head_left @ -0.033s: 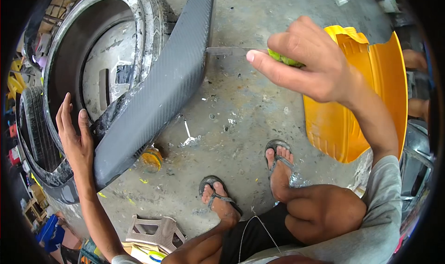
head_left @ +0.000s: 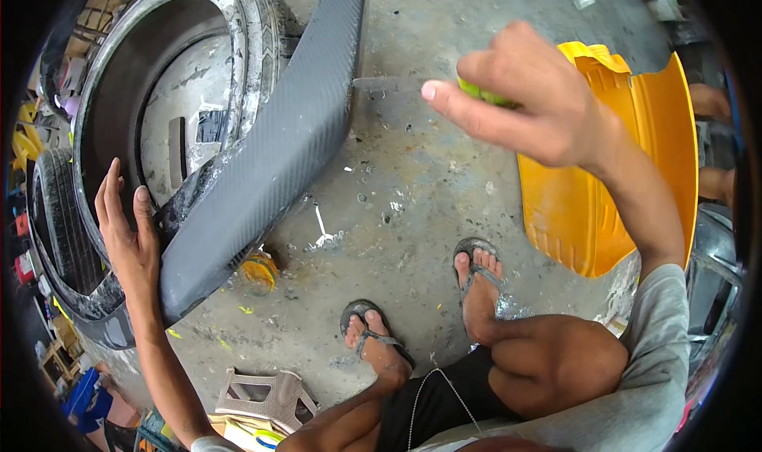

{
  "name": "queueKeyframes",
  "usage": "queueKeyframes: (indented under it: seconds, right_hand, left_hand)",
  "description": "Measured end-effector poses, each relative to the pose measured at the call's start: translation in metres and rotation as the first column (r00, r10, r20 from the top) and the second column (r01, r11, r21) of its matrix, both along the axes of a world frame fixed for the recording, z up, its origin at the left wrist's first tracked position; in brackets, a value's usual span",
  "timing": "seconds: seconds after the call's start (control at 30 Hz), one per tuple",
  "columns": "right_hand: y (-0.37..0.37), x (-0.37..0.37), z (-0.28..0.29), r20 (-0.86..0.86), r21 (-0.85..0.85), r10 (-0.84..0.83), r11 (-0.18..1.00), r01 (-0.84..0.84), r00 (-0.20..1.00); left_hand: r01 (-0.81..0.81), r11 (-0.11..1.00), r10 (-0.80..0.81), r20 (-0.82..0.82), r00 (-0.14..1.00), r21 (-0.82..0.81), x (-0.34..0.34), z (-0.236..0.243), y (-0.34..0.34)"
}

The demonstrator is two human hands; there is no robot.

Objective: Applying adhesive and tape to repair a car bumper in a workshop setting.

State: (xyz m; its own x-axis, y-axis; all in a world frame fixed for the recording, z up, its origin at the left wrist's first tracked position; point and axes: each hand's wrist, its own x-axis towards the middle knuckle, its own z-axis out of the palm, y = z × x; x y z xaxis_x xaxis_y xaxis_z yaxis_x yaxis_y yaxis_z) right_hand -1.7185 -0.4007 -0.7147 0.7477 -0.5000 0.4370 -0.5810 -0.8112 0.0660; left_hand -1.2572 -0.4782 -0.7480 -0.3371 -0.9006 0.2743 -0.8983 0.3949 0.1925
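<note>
A long, bent dark-grey part [head_left: 262, 162] with a carbon-weave surface slants across the left half, resting over tyres. My left hand [head_left: 127, 230] is open beside its near end, fingers stretched out and thumb apart. The palm side against the part is hidden. My right hand [head_left: 528, 95] is closed around the yellow-green handle [head_left: 484, 94] of a knife-like tool, most of the handle hidden by the fingers. Its thin flat blade [head_left: 381, 84] points left, and the tip meets the right edge of the part around its bend. Motion blurs the blade.
A big worn tyre [head_left: 266, 47] lies behind the part, with another tyre [head_left: 71, 214] at far left. A yellow moulded panel [head_left: 559, 214] stands at right. An amber container [head_left: 259, 273] sits under the part. A beige plastic stool [head_left: 266, 396] is near my left leg.
My right hand has shifted very slightly away from me with the tool, and the blade looks more blurred. My left hand and the grey part stay put.
</note>
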Motion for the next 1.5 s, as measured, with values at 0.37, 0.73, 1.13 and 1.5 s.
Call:
queueKeyframes:
  seconds: [0.37, 0.73, 1.13, 1.5]
  right_hand:
    - [0.033, 0.005, -0.021, 0.355, 0.830, -0.804, 0.506, 0.234, 0.477]
    - [0.025, -0.001, -0.036, 0.421, 0.372, -0.382, 0.900, 0.228, 0.823]
    - [0.020, -0.005, -0.037, 0.331, 0.246, -0.289, 0.946, 0.213, 0.898]
    - [0.015, -0.010, -0.032, 0.295, 0.224, -0.223, 0.961, 0.160, 0.929]
  left_hand:
    - [-0.041, 0.999, 0.041, -0.023, 0.999, 0.000, 0.004, -0.005, -0.001]
    - [-0.055, 0.998, 0.055, -0.002, 0.998, 0.038, 0.002, -0.005, -0.004]
    - [-0.051, 0.998, 0.052, -0.021, 0.998, 0.047, 0.003, -0.007, -0.005]
    - [-0.046, 0.998, 0.046, -0.011, 0.999, 0.044, 0.005, -0.007, -0.006]
